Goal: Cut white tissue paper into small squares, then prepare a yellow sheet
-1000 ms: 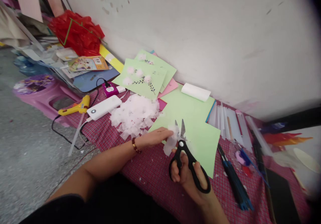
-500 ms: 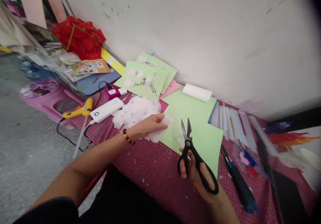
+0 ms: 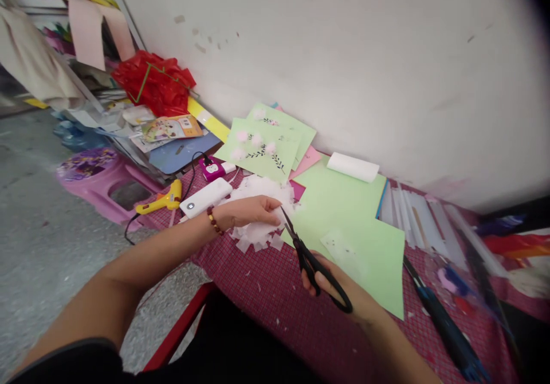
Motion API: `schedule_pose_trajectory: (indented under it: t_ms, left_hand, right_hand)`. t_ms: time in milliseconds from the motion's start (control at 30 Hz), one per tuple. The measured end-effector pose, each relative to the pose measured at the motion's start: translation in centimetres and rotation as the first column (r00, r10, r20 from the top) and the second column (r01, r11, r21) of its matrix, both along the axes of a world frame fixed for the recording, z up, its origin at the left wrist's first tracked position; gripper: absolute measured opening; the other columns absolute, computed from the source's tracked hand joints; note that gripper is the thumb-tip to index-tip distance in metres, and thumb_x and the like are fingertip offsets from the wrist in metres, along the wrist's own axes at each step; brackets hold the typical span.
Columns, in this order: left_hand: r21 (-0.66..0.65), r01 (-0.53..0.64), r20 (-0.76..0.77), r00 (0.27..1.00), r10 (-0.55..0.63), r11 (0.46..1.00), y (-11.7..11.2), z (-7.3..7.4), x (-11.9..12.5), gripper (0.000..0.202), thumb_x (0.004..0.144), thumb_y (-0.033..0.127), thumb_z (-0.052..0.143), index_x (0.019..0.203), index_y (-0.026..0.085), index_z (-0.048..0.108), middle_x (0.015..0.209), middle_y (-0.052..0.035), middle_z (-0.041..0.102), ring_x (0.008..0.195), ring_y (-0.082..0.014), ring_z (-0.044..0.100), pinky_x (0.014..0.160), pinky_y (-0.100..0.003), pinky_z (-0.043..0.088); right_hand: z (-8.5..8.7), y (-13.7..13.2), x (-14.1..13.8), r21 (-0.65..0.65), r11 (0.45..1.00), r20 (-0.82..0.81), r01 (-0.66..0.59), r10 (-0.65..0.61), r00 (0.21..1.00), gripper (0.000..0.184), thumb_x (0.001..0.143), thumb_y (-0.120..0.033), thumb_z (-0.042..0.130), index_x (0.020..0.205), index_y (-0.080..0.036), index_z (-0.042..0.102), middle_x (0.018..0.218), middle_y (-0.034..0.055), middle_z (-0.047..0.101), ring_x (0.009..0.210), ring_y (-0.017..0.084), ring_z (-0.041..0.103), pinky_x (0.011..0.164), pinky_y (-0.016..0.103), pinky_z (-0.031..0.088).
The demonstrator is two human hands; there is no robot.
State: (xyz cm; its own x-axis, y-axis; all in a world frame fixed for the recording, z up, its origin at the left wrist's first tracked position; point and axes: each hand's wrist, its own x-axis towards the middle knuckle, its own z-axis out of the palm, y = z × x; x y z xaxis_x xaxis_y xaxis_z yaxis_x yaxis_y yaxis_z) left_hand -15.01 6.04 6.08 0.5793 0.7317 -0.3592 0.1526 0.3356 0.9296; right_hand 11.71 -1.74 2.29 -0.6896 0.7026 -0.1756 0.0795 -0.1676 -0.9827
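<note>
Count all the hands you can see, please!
2. The left hand is over the white paper pile, near the tips of the black scissors; the right hand holds those scissors by the handles. No other hands show.

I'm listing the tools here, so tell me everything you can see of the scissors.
The scissors have grey, metal-looking blades and black looped handles that look like plastic. The right hand grips them by the handles. They are held at a slant above the red checked tablecloth, tips pointing forward and leftward, close to the fingers of the left hand. The blades look slightly parted; whether their tips touch anything cannot be told.
</note>
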Motion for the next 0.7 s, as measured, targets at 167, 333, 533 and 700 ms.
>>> schedule_pose_trajectory:
  t_ms: [167,333,533,700]
  left_hand:
    - [-0.029,0.044,0.023,0.999,-0.043,0.999,0.7,-0.2,-1.6,0.011,0.071,0.019,0.069,0.082,0.016,0.066,0.077,-0.0030,0.071,0.057,-0.0109,0.059,0.055,-0.022,0.047]
    - [-0.126,-0.104,0.148,0.981,0.123,0.987,0.8,-0.9,-3.5,0.025,0.071,0.020,0.074,0.094,0.017,0.065,0.085,-0.0036,0.072,0.067,-0.0127,0.065,0.060,-0.022,0.050]
    - [-0.220,-0.294,0.046,0.949,0.311,0.930,0.1,-2.7,-6.6,0.017,0.068,0.022,0.074,0.074,0.016,0.059,0.057,0.0046,0.060,0.045,-0.0070,0.053,0.049,-0.020,0.044]
    - [-0.133,-0.420,0.136,0.890,0.436,0.898,0.5,-2.6,-7.0,0.016,0.068,0.017,0.072,0.072,0.016,0.056,0.061,0.0054,0.058,0.054,-0.0070,0.056,0.059,-0.021,0.049]
  right_hand:
    - [0.2,0.6,-2.1,-0.017,1.000,0.034,0.015,-0.014,0.999,0.056,0.084,-0.066,0.056,0.109,-0.017,0.055,0.073,0.0014,0.054,0.058,0.013,0.048,0.054,0.028,0.036]
    - [0.5,1.1,-3.8,-0.080,0.990,0.062,0.120,-0.115,0.991,0.054,0.083,-0.065,0.059,0.104,-0.015,0.056,0.064,-0.0030,0.051,0.048,0.009,0.040,0.046,0.024,0.028]
    - [-0.3,1.8,-4.4,-0.146,0.982,0.009,0.118,-0.117,0.993,0.049,0.087,-0.060,0.058,0.110,-0.017,0.056,0.074,0.0012,0.059,0.056,0.012,0.049,0.053,0.027,0.035]
    - [-1.3,1.8,-4.1,-0.243,0.966,-0.082,0.091,-0.114,0.990,0.049,0.090,-0.059,0.053,0.120,-0.021,0.056,0.090,0.0061,0.065,0.072,0.016,0.056,0.068,0.032,0.041]
